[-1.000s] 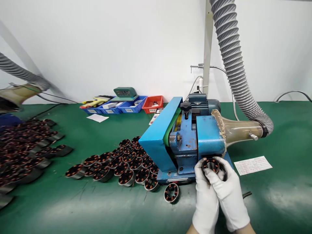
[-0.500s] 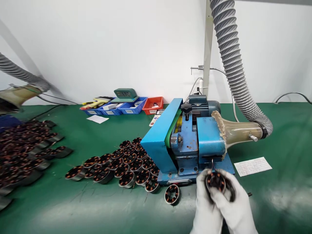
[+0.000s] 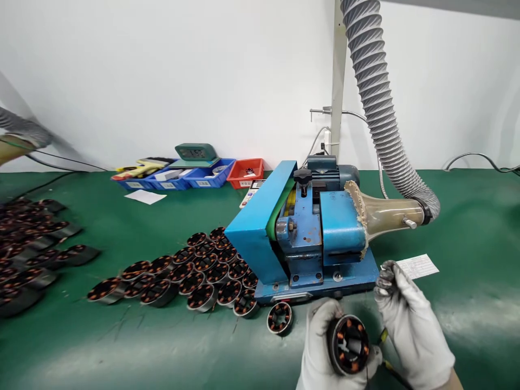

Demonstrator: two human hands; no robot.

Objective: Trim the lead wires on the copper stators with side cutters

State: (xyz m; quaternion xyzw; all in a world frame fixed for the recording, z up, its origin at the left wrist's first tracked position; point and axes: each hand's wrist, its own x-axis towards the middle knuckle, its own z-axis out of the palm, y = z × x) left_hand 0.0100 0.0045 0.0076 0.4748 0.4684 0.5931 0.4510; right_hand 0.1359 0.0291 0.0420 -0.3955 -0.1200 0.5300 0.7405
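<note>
My left hand [image 3: 320, 346], in a white glove, is closed around a motor stator [image 3: 352, 346], a dark ring with copper windings inside. The stator's open face is tilted toward me. To its right my right hand [image 3: 418, 325], also gloved, is raised apart from the stator with its fingers curled together and dark smudges on the fingertips. What those fingers hold, if anything, is too small to make out. A partly hidden black and yellow object [image 3: 383, 337] shows between the hands. One loose stator [image 3: 280, 318] lies on the table to the left of my left hand.
A blue belt grinder [image 3: 300, 238] stands behind my hands, joined to a grey extraction hose [image 3: 376, 97]. Several stators [image 3: 201, 297] are grouped left of it, with another pile [image 3: 32, 276] farther left. A paper slip [image 3: 420, 266], blue bins [image 3: 209, 176] and a red bin [image 3: 245, 173] lie around.
My hands were together on the stator just in front of the grinder. My right hand has let go and moved up to the right; the stator has come lower in my left hand. The view has shifted right.
</note>
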